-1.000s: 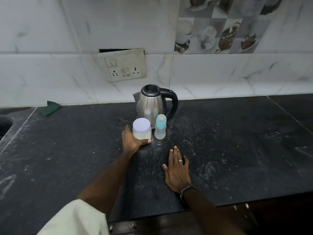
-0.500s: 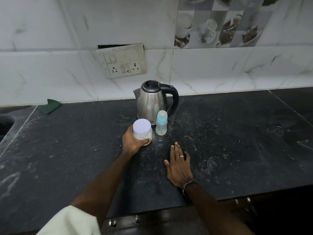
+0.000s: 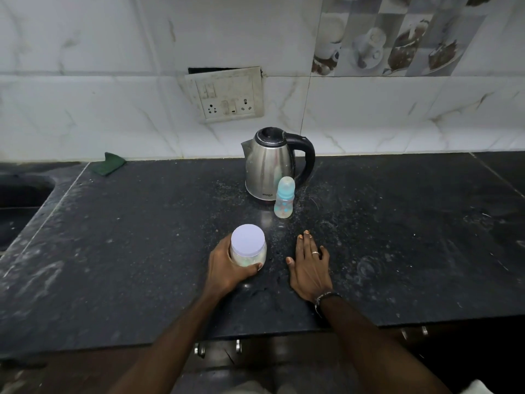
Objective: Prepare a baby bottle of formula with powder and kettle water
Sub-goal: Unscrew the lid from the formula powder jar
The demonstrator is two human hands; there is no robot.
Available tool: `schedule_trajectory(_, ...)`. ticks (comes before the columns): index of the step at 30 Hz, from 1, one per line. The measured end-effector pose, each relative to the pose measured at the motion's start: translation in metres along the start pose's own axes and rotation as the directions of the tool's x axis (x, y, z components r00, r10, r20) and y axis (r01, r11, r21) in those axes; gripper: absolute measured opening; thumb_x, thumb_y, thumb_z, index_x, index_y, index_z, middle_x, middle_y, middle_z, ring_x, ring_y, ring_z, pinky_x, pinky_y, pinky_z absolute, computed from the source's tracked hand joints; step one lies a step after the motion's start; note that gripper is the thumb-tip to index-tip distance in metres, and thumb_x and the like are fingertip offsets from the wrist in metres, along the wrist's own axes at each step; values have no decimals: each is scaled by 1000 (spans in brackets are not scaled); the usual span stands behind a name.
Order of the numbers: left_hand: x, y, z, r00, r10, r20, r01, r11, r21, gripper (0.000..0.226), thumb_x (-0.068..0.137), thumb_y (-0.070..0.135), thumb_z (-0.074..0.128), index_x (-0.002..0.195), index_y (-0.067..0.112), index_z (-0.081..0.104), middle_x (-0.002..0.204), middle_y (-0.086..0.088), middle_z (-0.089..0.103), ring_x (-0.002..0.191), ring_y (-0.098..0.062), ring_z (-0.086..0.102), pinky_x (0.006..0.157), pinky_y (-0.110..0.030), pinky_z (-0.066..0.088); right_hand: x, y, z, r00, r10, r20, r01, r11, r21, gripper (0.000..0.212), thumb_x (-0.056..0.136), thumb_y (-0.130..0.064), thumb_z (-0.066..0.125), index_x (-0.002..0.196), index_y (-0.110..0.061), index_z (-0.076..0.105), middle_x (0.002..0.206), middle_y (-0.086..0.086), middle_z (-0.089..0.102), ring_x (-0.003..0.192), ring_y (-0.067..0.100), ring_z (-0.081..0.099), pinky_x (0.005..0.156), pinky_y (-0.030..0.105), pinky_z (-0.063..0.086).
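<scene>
A person's left hand (image 3: 227,268) wraps around a small clear jar (image 3: 248,250) of pale powder on a dark, speckled stone tabletop (image 3: 113,251), fingers curled behind the jar and thumb pressed across its front. The jar stands upright, capped with a flat, pale lilac screw lid (image 3: 247,240) that hides most of its body from above; the contents show whitish through the lower wall. The right hand (image 3: 309,265) lies flat on the tabletop just beside the jar, palm down, fingers straight and close together, holding nothing; a ring sits on one finger and a dark beaded bracelet (image 3: 326,298) circles the wrist.

Farther back, well apart from the jar, a small baby bottle (image 3: 284,199) stands upright with a light blue collar and a translucent dome cap, its clear body printed with faint coloured marks. Whether it holds anything cannot be told. It stands just in front of a stainless steel kettle (image 3: 268,166) with a black lid and a black handle turned to the right, spout to the left.

The tabletop is dusted with pale specks and smears around the bottle and hands. A green cloth (image 3: 112,164) lies at the back left corner against the white marbled wall tiles, where a grimy switch and socket plate (image 3: 227,95) hangs slightly askew above the kettle.
</scene>
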State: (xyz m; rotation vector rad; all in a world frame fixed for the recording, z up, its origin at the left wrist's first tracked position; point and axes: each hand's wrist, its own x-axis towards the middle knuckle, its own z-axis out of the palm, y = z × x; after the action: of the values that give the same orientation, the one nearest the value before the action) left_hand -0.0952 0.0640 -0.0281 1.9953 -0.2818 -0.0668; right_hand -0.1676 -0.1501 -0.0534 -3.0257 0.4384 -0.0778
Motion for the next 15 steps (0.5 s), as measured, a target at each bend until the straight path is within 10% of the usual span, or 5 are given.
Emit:
schedule_trajectory(10,-34,-5,-5,1000,25,-1,-25,1000,-15,99,44,49,93,133,22,59,125,10,65,114,-10,63,96,-35,56,9,-10,-18,998,7,-69,-8,1000,-20,65,94,-40,31,144,1,45,150,24,44,130,35,51,102,57,38)
schedule_trajectory(15,-40,-10,-4,1000,23,-11,-23,999,-28,96,43,45,95,130,22,62,123,10,68,111,-8,65,94,-35,56,25,-52,-98,988,-80,-130,105,974,200,36,98,-35,43,116,-9,59,108,17,67,94,37,66,76,39,47)
